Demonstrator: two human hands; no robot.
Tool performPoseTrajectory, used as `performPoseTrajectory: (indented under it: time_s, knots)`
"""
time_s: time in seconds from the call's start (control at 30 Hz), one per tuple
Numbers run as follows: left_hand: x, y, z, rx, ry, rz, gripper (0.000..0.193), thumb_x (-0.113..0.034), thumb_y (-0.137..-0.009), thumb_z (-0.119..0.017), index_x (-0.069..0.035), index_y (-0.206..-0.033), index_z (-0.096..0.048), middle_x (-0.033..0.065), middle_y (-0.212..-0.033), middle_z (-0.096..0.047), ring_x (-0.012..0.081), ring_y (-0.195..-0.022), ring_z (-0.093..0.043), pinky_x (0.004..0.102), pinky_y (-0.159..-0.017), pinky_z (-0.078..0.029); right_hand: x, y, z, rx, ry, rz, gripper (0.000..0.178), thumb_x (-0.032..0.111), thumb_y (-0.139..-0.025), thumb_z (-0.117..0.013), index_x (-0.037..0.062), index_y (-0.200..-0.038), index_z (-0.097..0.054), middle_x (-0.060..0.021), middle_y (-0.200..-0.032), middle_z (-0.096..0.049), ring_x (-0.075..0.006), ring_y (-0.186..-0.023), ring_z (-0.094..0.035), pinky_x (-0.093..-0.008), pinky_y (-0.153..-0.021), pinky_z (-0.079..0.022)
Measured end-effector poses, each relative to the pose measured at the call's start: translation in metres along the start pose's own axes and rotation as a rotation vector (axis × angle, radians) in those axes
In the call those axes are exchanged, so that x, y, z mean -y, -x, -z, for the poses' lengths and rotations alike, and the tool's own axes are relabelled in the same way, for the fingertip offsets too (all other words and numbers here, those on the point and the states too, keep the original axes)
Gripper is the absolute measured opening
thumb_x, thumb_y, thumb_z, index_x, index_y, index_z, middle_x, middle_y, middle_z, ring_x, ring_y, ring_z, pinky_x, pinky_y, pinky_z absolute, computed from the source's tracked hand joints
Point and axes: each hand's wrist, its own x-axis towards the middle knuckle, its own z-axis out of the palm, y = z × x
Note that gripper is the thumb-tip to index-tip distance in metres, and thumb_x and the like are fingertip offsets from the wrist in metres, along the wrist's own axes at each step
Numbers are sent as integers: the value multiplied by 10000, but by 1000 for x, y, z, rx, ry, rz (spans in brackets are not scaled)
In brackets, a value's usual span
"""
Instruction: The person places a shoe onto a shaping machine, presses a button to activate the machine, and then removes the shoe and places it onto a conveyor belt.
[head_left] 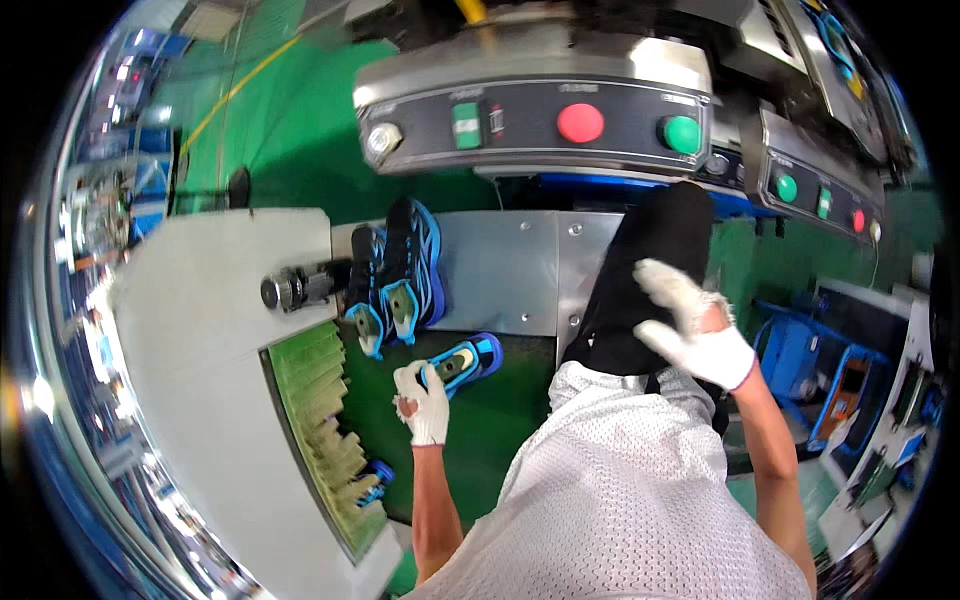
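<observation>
My left hand (424,402), in a white glove with a hole showing skin, is closed on the heel end of a blue and black sneaker (466,362), low over the green floor. Just beyond it, two more black and blue sneakers (425,265) sit side by side at the left end of a metal plate (490,270). My right hand (690,325), gloved too, holds nothing. Its fingers are spread above my black-trousered thigh, with the thumb apart.
A control panel (540,122) with red and green buttons spans the far side; a second panel (815,190) stands right. To the left, a pale machine housing (200,400) has green strips (320,430) in its opening, a blue object (375,482) beside them, and a black cylindrical fitting (300,288).
</observation>
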Motion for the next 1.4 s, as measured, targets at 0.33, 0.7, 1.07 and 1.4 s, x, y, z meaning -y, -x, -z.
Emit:
performPoseTrajectory:
  time_s: [0.33,0.7,1.07,1.4]
  knots:
    - [-298,-3,16,196,484,-907,191,-26,-865,-761,-14,-1050,-714,158,-1021,-700,315,-960,-685,408,-845,-548,24,-20,-8,-227,234,152,266,172,-860,-654,28,-1083,-642,-168,-978,-703,-363,-957,-712,-446,-828,-579]
    - [-612,15,-4,86,543,-1616,690,-101,-798,-847,2,-1410,-545,221,-1441,-542,384,-1320,-558,464,-1117,-462,-70,173,62,-874,-702,-583,922,395,-759,-889,-32,-1471,-486,-172,-1343,-654,-277,-1247,-595,-373,-1130,-422]
    - [-899,-155,-210,148,390,-1071,717,-413,-959,-714,1,-1510,-514,227,-1367,-633,335,-1238,-618,425,-1078,-474,-165,230,25,-1431,-1197,-821,703,163,-755,-813,-17,-1388,-566,-24,-1084,-656,-106,-845,-579,-302,-762,-542]
    - [-922,-131,-211,171,695,-1060,344,-197,-1030,-630,-55,-1339,-677,124,-1200,-727,185,-1011,-691,313,-902,-551,-159,212,39,-1433,-1348,-749,696,105,-779,-799,-42,-1401,-524,35,-877,-617,-47,-668,-504,-248,-567,-471]
